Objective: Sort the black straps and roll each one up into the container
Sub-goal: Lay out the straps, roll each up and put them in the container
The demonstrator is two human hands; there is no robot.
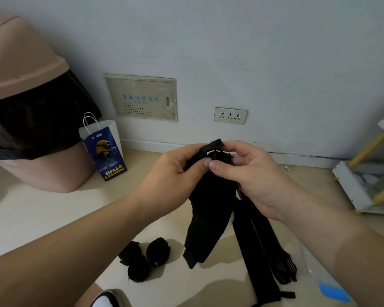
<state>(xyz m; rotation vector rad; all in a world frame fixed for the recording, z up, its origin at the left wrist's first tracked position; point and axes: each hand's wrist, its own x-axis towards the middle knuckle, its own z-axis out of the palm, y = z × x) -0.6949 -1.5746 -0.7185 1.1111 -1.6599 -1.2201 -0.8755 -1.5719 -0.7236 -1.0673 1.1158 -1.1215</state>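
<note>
With left hand (173, 173) and right hand (253, 173) pinching the black strap (208, 209), starting its roll. Needing tight winding downward next.

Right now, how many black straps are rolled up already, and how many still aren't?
Rolled straps: 3
Held strap, gripped by left hand and right hand: 1
Flat straps: 2, as far as I can tell
Total: 6

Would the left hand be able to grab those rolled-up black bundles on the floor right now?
Probably not yet: the left hand is busy gripping the hanging strap. But the rolled bundles lie uncovered on the floor below its arm, so once it lets go, the way looks free.
</note>
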